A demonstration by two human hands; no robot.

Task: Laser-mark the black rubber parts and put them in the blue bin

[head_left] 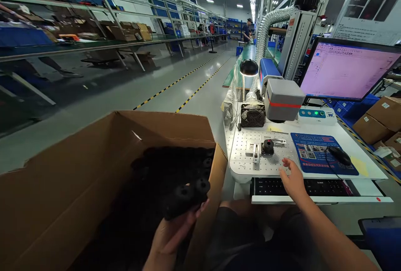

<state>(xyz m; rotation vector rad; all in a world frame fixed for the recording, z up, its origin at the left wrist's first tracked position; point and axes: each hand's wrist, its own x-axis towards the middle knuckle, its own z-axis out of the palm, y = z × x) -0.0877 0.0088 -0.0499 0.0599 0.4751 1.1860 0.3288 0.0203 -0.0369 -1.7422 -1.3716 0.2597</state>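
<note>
My left hand (175, 231) is closed around black round parts (183, 193) with a hole in the end, held over an open cardboard box (163, 125). At least two of them show in the grip. Similar dark parts (169, 158) fill the box, too dim to tell apart. My right hand (293, 177) hovers over the front edge of a perforated metal plate (238, 160), fingers apart and holding nothing. Left of that hand, one black round part (268, 147) stands on the plate between metal stops (256, 154).
A grey machine head (283, 99) hangs over the plate. Near it are a small fan (253, 115), a monitor (347, 68), a mouse (340, 155) on a blue mat (313, 150), and a keyboard (326, 187) on a pull-out tray. Far off, a person (246, 31) stands by a bench.
</note>
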